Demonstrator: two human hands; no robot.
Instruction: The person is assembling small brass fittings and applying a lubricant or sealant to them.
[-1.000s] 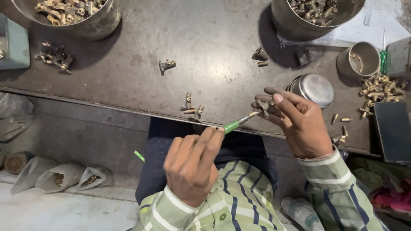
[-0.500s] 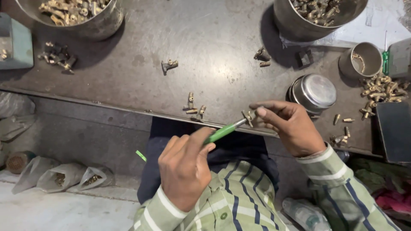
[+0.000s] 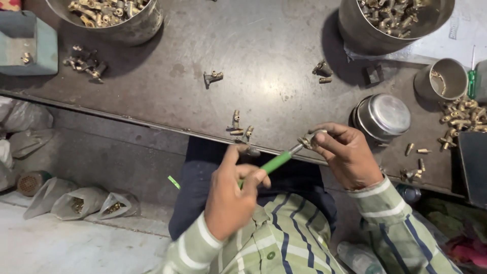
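My left hand (image 3: 234,195) grips a green-handled screwdriver (image 3: 276,162) near the table's front edge, over my lap. Its metal tip meets a small brass fitting (image 3: 306,141) pinched between the fingers of my right hand (image 3: 345,152). Both hands hover just at the edge of the dark metal table (image 3: 253,76). A few loose brass fittings (image 3: 239,127) lie on the table just left of the tool tip.
Two metal bowls of brass parts (image 3: 114,15) (image 3: 393,20) stand at the back. A lidded steel tin (image 3: 381,116), a small cup (image 3: 440,78), a brass pile (image 3: 459,119) and a green box (image 3: 25,48) sit around. Bags (image 3: 76,203) lie on the floor.
My left hand has shifted right and turned the screwdriver. My right hand's fingers have closed more tightly on the fitting, and the tool tip now sits against it.
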